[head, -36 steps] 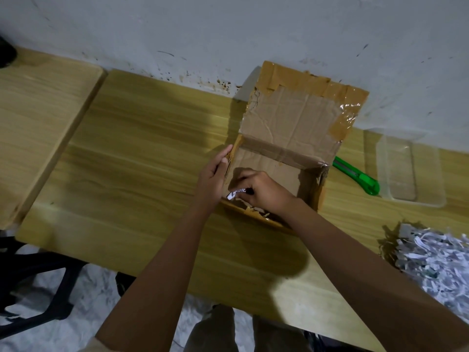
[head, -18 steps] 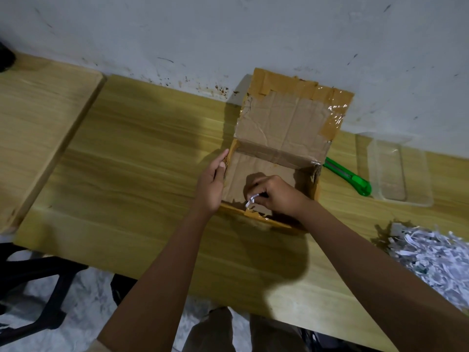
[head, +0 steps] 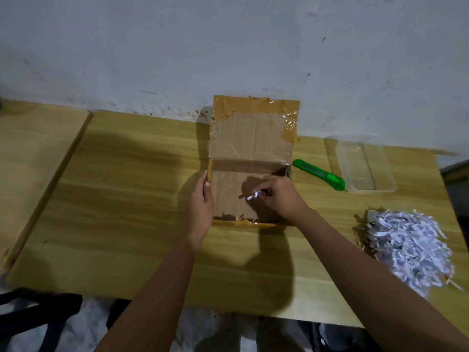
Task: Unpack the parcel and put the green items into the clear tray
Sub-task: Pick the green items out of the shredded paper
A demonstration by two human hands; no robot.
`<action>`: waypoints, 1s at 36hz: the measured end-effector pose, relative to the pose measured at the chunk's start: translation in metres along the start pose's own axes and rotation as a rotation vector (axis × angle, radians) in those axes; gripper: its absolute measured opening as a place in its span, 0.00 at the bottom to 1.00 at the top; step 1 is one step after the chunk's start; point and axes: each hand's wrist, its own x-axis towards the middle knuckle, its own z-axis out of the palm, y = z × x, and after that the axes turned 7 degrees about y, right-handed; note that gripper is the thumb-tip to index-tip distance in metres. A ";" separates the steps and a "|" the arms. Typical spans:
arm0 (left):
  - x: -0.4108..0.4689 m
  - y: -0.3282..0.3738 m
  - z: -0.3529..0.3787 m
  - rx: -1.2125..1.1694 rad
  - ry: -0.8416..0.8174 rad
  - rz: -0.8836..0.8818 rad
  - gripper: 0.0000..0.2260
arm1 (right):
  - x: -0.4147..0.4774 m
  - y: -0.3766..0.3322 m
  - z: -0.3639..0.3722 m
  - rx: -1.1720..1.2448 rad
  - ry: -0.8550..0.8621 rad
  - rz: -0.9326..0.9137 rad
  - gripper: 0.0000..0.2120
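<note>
Right hand (head: 279,196) pinches a white paper shred (head: 252,196) inside the brown cardboard box (head: 250,133), left hand (head: 201,201) flat against its wall. The green utility knife (head: 319,174) lies on the right hand's side, slanting toward the clear plastic tray (head: 360,163).

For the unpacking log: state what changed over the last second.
The right hand, pinching a paper strip throughout, drew it from the left wall of the box toward the middle. The left hand stayed on that wall; green cutter, clear tray and shred pile unmoved.
</note>
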 end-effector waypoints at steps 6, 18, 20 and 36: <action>0.004 0.006 -0.001 0.165 -0.001 0.050 0.17 | -0.021 -0.007 -0.007 0.031 0.173 0.082 0.08; -0.016 0.077 0.038 0.186 0.004 0.214 0.19 | -0.076 0.020 -0.087 0.028 0.447 0.221 0.04; -0.033 0.101 0.063 0.123 -0.090 0.274 0.17 | -0.093 0.035 -0.108 0.004 0.511 0.268 0.04; -0.180 0.126 0.250 0.211 -0.959 0.538 0.24 | -0.229 0.175 -0.167 -0.102 0.416 0.415 0.21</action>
